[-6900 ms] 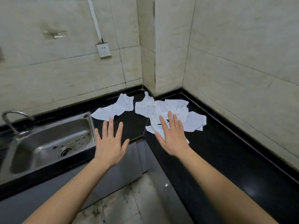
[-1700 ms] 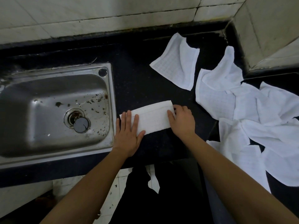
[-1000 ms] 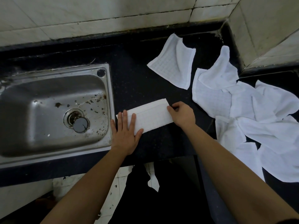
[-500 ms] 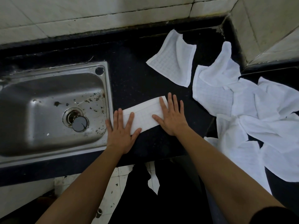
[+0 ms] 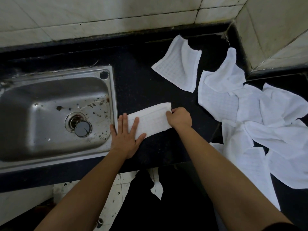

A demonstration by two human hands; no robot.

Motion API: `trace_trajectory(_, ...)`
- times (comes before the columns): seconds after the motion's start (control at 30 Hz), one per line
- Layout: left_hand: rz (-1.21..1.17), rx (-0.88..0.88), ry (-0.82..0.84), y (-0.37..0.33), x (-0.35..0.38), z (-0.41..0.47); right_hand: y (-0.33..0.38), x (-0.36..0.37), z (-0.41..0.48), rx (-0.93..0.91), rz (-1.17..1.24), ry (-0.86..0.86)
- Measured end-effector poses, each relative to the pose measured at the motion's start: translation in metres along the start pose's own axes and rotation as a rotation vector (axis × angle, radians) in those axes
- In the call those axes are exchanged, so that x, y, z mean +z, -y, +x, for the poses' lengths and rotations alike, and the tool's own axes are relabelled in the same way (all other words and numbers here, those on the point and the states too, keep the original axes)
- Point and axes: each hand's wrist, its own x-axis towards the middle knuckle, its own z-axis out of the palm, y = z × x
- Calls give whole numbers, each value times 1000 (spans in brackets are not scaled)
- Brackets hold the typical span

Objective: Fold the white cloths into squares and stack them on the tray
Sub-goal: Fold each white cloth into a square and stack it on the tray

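A white cloth folded into a long strip [image 5: 151,120] lies on the black counter just right of the sink. My left hand [image 5: 127,135] presses flat on its left end, fingers straight. My right hand [image 5: 179,118] pinches the strip's right end with curled fingers. One loose white cloth [image 5: 179,70] lies farther back. A heap of several crumpled white cloths [image 5: 260,124] covers the counter to the right. No tray is in view.
A steel sink [image 5: 55,114] with a drain plug [image 5: 82,128] fills the left. The black counter [image 5: 141,84] runs to a tiled wall [image 5: 100,12] at the back and a tiled pillar [image 5: 275,30] at the right corner. Floor tiles show below the counter edge.
Half a second ago my right hand lay flat on the strip; now its fingers have curled and pinch the right end. My left hand has stayed pressed on the left end.
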Motion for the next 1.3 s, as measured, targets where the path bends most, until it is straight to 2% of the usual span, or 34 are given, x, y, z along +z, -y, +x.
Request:
trace_trajectory(0.13, 3, 9, 6, 0, -1, 0, 3, -10, 0, 32, 65, 83)
trace_trajectory(0.37, 20, 19, -2, 4, 1, 0, -18, -17, 4, 141, 432, 166)
trace_trajectory(0.5, 46, 77, -31, 4, -1, -6, -38, -26, -3, 174, 523, 192)
trace_trajectory(0.6, 80, 117, -23, 2, -4, -10, -46, -33, -13, 165, 593, 242)
trace_trajectory(0.73, 38, 159, -92, -11, -17, -3, -41, -40, -20, 122, 671, 258)
trace_trajectory(0.9, 76, 165, 44, -28, -26, 15, -26, -43, -25, 84, 696, 251)
trace_trajectory(1.0, 4, 156, 37, -27, -23, 13, -15, -38, -33, 0, 661, 206)
trace_trajectory(1.1, -244, 89, -192, -21, -22, 1, -1, -22, -42, -137, 529, 138)
trace_trajectory(1.17, -538, -51, -400, -15, -23, -10, 7, -6, -49, -232, 367, 127)
trace_trajectory(1.2, -722, -158, -437, -12, -24, -14, 11, 3, -52, -279, 283, 144)
trace_trajectory(1.3, -1354, -531, -256, -3, -30, -17, 23, 31, -64, -378, 102, 230)
